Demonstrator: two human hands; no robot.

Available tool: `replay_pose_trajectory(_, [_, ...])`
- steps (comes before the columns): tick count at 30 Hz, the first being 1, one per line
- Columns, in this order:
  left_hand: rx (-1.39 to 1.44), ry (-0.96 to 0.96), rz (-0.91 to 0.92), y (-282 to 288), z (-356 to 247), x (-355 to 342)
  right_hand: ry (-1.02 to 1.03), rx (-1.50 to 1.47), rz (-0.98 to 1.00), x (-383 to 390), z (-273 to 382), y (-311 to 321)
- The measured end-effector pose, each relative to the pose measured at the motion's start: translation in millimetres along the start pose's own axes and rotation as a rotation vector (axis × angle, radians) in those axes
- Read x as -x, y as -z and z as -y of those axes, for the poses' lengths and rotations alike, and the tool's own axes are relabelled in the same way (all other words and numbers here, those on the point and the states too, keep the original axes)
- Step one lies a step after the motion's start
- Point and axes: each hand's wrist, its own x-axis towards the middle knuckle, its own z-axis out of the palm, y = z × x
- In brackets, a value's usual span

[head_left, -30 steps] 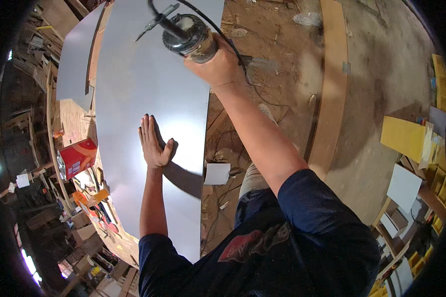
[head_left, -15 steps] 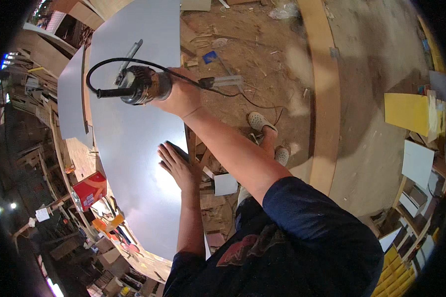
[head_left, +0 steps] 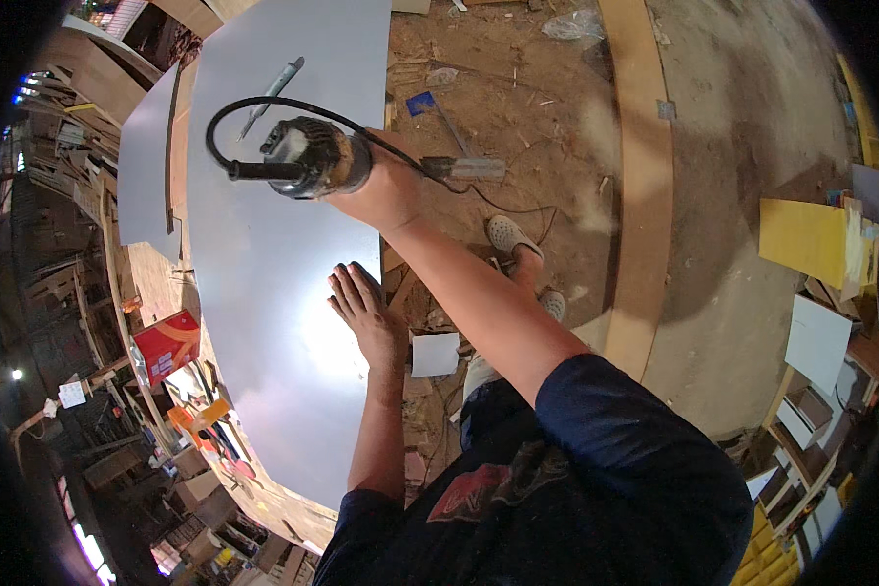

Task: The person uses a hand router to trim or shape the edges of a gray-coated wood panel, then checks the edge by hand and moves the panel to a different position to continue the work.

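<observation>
A large pale grey sheet (head_left: 254, 225) lies lengthwise in front of me. My right hand (head_left: 386, 186) is wrapped round the body of a dark trim router (head_left: 317, 161) over the sheet, near its right edge. The router's black cord (head_left: 264, 100) loops up over it and trails right to the floor. Its underside is hidden. Closer to me, my left hand (head_left: 369, 317) rests flat on the sheet by the same edge, fingers stretched. A slim silver tool, apparently a utility knife (head_left: 272, 98), lies on the sheet beyond the router.
A red box (head_left: 169, 347) and several small tools stand left of the sheet. On the dirt floor to the right lie a blue-handled square (head_left: 422, 104), a dark-handled flat tool (head_left: 464, 168) and a long wooden board (head_left: 645, 195). Yellow and white panels (head_left: 801, 234) lean at far right.
My view has shifted slightly. My right hand has brought the router a little closer to me, widening the gap to the silver tool. My left hand stays flat on the sheet.
</observation>
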Motion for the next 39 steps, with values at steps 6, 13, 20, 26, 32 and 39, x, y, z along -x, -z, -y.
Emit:
replay_pose_trajectory(6, [0.240, -0.034, 0.013, 29.5, -0.1, -16.0, 0.047, 0.058, 0.048, 4.1, -5.1, 8.8])
replay_pose_trajectory(13, [0.333, -0.122, -0.164, 14.1, 121.4, -135.9, 0.006, 0.169, 0.079, 14.0, -15.8, 3.4])
replay_pose_trajectory(20, [0.329, -0.181, -0.174, -17.1, 158.8, -202.0, -0.045, 0.157, 0.101, 18.9, -3.3, 11.2])
replay_pose_trajectory(26, [0.263, -0.418, -0.251, -23.9, 186.6, -232.5, 0.117, 0.234, 0.030, 37.5, 16.2, 13.1])
replay_pose_trajectory(32, [0.148, -0.281, -0.246, -37.6, 191.1, -255.8, 0.059, 0.168, 0.002, 68.2, 23.8, 24.8])
replay_pose_trajectory(39, [0.161, -0.309, -0.282, -41.9, 206.3, -251.2, 0.010, 0.107, 0.078, 78.5, 24.2, 21.2])
